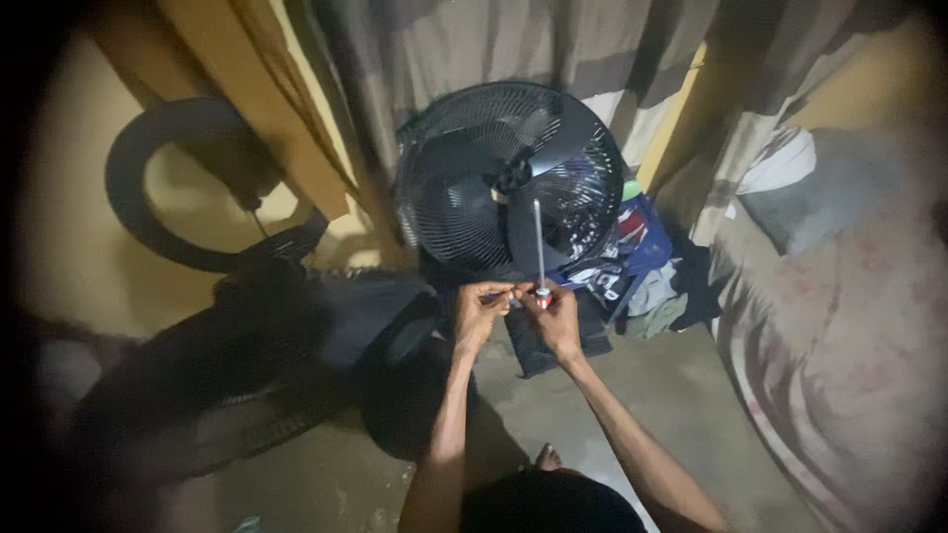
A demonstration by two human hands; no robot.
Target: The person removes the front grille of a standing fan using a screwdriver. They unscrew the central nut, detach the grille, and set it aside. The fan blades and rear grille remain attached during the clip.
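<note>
A black fan head (509,178) with its wire grille stands upright on the floor in front of me. My right hand (553,318) grips a screwdriver (539,247) by its handle, the thin metal shaft pointing up in front of the grille. My left hand (481,311) is beside it, fingertips pinched on something small that I cannot make out, touching the right hand's fingers. Both hands are just below the fan's lower rim.
A black round fan ring (148,188) leans on the yellow wall at left. Dark fan parts and a base (296,355) lie on the concrete floor. A pile of clothes (632,266) sits behind the fan. A mattress (849,336) lies at right, curtains behind.
</note>
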